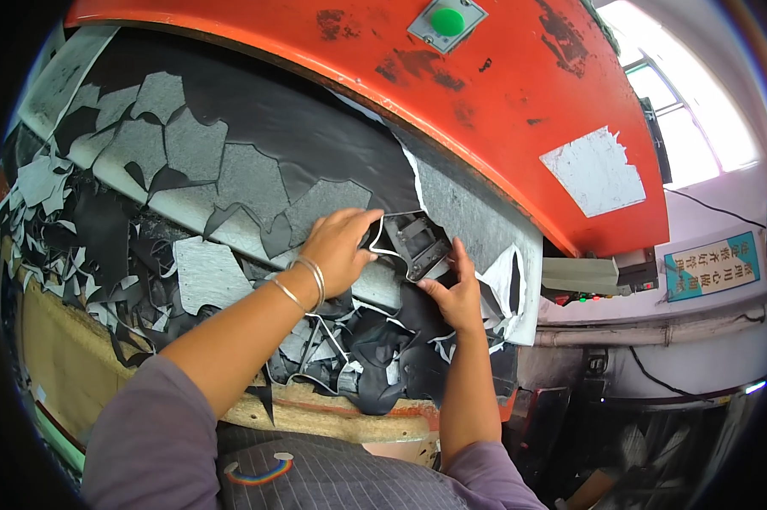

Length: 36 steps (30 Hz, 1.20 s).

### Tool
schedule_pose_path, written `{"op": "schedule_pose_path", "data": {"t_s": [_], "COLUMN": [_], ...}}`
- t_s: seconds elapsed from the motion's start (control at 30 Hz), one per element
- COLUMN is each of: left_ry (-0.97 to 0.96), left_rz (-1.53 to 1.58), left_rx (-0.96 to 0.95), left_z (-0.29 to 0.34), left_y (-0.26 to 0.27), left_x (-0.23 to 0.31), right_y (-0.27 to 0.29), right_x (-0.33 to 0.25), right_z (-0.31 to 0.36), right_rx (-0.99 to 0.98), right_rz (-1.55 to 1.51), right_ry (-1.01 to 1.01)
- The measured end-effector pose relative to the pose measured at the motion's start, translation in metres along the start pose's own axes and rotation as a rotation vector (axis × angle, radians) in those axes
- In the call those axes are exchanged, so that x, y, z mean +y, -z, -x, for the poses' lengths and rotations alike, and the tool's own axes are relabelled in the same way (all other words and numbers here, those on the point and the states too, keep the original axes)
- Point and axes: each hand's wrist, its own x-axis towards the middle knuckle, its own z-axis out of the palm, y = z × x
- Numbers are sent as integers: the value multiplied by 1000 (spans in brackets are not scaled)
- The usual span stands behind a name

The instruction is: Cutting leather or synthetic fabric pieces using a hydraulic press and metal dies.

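window [694,140] blown out, upper right | lower right dim | edges bowed

Below 1 bright window [698,127], a blue-bordered sign [713,265] hangs on the pale wall [639,311], above a long pipe [639,335]; torn white paper [594,172] sticks to an orange panel [502,144].

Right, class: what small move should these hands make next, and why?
Perhaps nudge the dark frame up and left, further over the black sheet. The left hand and right hand hold it from opposite sides, and it sits at the sheet's edge, near angular cut-out gaps.
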Motion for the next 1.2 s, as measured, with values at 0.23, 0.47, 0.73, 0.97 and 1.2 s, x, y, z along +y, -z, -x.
{"op": "schedule_pose_path", "data": {"t_s": [0.23, 0.47, 0.73, 0.97, 1.2], "left_ry": [-40, -91, -192, -132, -56], "left_rz": [-172, -285, -205, -153, -178], "left_rx": [-92, 182, 216, 229, 156], "left_z": [-43, -18, -13, -13, -15], "left_y": [-3, -18, -17, -6, 0], "left_x": [-14, -10, -12, -11, -23], "right_y": [-21, -20, -1, -15, -14], "right_x": [-3, 2, 16, -39, -84], "right_z": [-5, -14, -35, -19, -103], "right_rx": [254, 297, 162, 114, -36], "right_rz": [127, 161, -8, 290, 527], "right_ry": [-119, -99, -78, 28, 626]}}
